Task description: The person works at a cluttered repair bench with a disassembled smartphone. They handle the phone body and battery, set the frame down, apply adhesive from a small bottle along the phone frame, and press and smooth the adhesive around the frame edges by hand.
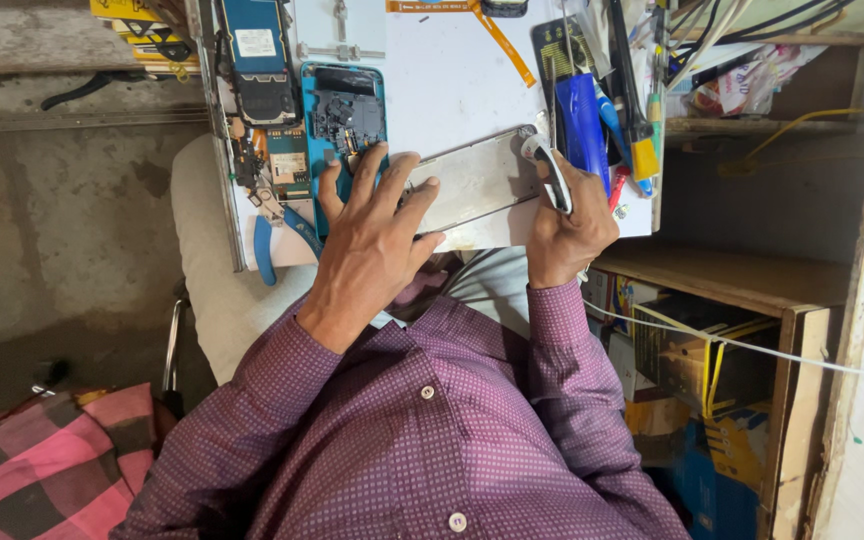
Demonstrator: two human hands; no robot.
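The left hand (377, 225) spreads its fingers wide, pressing flat on a grey panel (477, 180) that lies on the white board (442, 80). The right hand (567, 220) grips a white-handled tool (549, 168), fingers curled tight around it, the tip at the panel's right end, possibly touching its edge. Left of the panel sits an opened teal phone (344, 115); blue-handled pliers (272, 235) lie below that. Right of the panel stands a blue tool (582, 120).

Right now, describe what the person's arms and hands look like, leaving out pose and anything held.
Both arms wear long sleeves of a purple shirt patterned with small pale dots, with pale buttons down the front. The left hand and right hand are bare: no gloves, no rings visible.
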